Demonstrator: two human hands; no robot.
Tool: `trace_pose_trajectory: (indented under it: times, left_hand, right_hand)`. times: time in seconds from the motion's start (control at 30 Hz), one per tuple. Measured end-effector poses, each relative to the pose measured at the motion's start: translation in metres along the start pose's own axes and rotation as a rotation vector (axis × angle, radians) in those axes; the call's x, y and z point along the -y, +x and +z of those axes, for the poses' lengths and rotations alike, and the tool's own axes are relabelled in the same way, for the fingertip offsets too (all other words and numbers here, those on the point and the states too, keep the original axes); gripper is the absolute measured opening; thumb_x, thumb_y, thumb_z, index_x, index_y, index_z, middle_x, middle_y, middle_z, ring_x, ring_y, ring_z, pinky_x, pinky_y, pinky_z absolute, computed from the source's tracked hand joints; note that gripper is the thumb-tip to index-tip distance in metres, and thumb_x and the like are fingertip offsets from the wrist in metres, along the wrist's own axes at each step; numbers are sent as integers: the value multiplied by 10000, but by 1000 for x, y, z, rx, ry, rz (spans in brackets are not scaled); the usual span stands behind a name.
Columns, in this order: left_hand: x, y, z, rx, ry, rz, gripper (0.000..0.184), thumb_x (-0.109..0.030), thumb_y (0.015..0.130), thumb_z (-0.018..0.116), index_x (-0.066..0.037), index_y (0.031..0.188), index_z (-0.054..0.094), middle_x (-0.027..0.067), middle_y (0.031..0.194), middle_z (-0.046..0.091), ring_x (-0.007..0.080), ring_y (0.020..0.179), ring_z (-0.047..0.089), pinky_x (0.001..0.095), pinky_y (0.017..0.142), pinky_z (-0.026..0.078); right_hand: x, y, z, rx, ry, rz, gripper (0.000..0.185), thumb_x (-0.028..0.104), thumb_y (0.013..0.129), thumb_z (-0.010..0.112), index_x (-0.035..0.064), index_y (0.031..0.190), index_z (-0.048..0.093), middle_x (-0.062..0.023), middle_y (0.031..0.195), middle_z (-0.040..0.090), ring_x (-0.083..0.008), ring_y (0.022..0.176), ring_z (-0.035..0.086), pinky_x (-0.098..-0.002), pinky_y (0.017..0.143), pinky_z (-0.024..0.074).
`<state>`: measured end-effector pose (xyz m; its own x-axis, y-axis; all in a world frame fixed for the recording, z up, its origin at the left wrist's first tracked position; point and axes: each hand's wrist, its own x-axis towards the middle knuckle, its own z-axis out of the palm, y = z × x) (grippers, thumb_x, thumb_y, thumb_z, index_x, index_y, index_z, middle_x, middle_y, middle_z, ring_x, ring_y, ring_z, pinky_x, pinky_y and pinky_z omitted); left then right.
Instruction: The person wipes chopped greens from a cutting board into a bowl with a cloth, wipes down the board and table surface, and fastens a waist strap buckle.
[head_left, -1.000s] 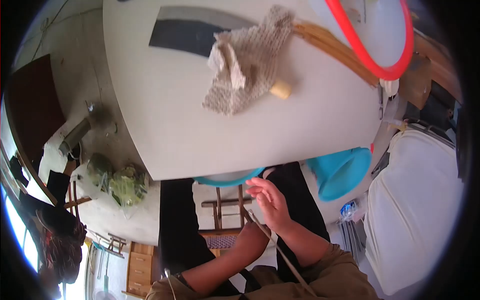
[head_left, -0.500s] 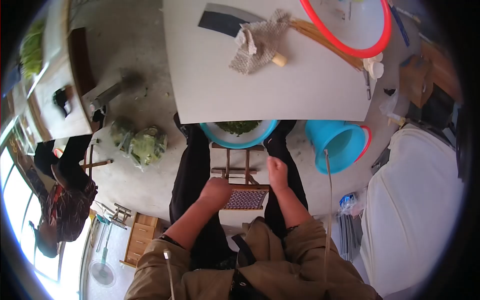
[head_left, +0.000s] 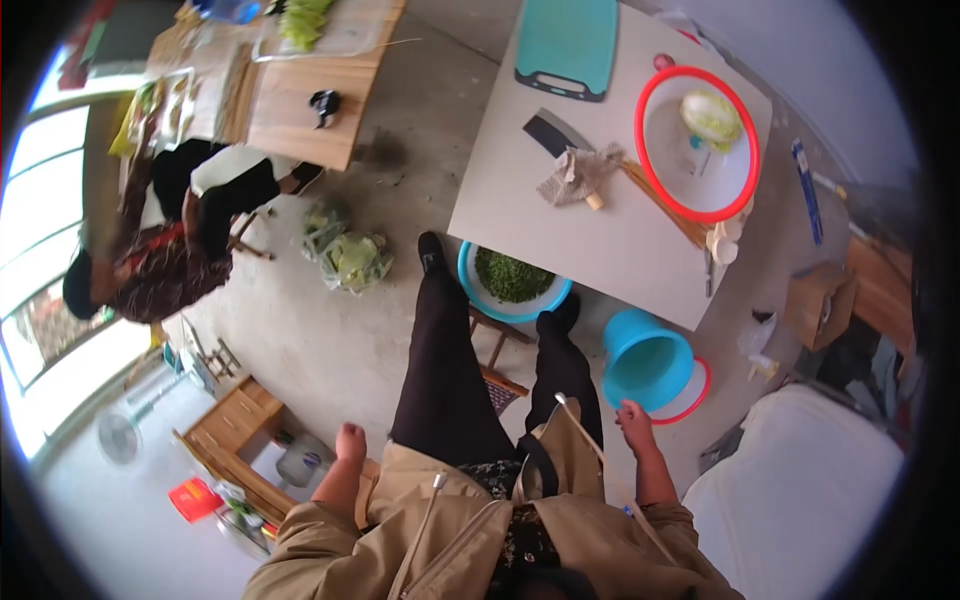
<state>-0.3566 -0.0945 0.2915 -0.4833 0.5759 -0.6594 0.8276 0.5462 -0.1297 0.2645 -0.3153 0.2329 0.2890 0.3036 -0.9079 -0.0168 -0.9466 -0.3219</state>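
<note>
My left hand (head_left: 350, 443) hangs beside my left thigh with its fingers curled closed; anything inside it is too small to tell. On the other side, my right hand (head_left: 633, 425) is near the blue bucket (head_left: 650, 365), fingers partly curled, touching nothing visible. A blue-rimmed basin (head_left: 500, 312) of chopped greens (head_left: 512, 276) sits on the floor under the table edge. On the white table (head_left: 600, 255) lie a cleaver (head_left: 553, 131), a knitted cloth (head_left: 583, 172), chopsticks (head_left: 665, 203) and a red-rimmed basin (head_left: 750, 180) holding a cabbage (head_left: 710, 116).
A teal cutting board (head_left: 567, 45) lies on the table's far part. At left, a seated person (head_left: 170, 270) is beside a wooden table (head_left: 310, 125). Bagged vegetables (head_left: 353, 261) lie on the floor. A small stool (head_left: 500, 385) stands between my legs; a white-covered object (head_left: 800, 490) is at right.
My view has risen and turned, showing more of the table and room. My hands, earlier in front of my lap, have moved apart to my sides.
</note>
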Motion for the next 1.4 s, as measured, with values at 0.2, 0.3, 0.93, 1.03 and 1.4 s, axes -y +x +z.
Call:
trace_pose_trajectory:
  times: [0.2, 0.3, 0.93, 1.03, 1.4]
  left_hand:
    - [74, -112, 46, 334, 177, -30, 374, -335, 846, 618, -36, 1058, 693, 216, 995, 687, 375, 978, 648, 462, 904, 507]
    - [33, -105, 60, 135, 24, 86, 341, -342, 892, 591, -98, 1112, 678, 225, 1164, 627, 432, 1012, 613, 478, 940, 483]
    - [29, -125, -65, 305, -578, 562, 301, -377, 833, 718, -78, 822, 694, 140, 983, 660, 308, 995, 616, 392, 883, 497]
    - [42, -155, -105, 403, -890, 811, 178, -268, 848, 732, -94, 840, 696, 88, 1066, 654, 253, 1082, 588, 366, 962, 454]
    - [67, -272, -142, 691, -1016, 1070, 275, -242, 920, 669, -57, 1124, 674, 78, 1068, 602, 209, 1061, 555, 349, 905, 453]
  right_hand:
    - [-39, -24, -97, -203, 245, 22, 306, 199, 959, 536, 40, 1216, 579, -65, 909, 659, -132, 702, 615, -263, 623, 495]
    - [-70, -36, -113, -352, 350, 39, 272, 229, 972, 534, 51, 1169, 592, -61, 884, 652, -128, 670, 603, -252, 602, 488]
    - [105, -127, 60, 50, -176, -226, 287, 163, 882, 607, -4, 1115, 604, -67, 873, 656, -132, 729, 618, -273, 624, 504]
    - [225, -192, 124, 137, -453, -593, 135, 128, 876, 672, -5, 890, 656, -12, 742, 629, -66, 681, 557, -248, 631, 469]
    - [353, -319, 270, 1433, -1063, -656, 289, 216, 894, 691, 7, 1093, 675, -75, 1024, 673, -132, 929, 626, -298, 812, 502]
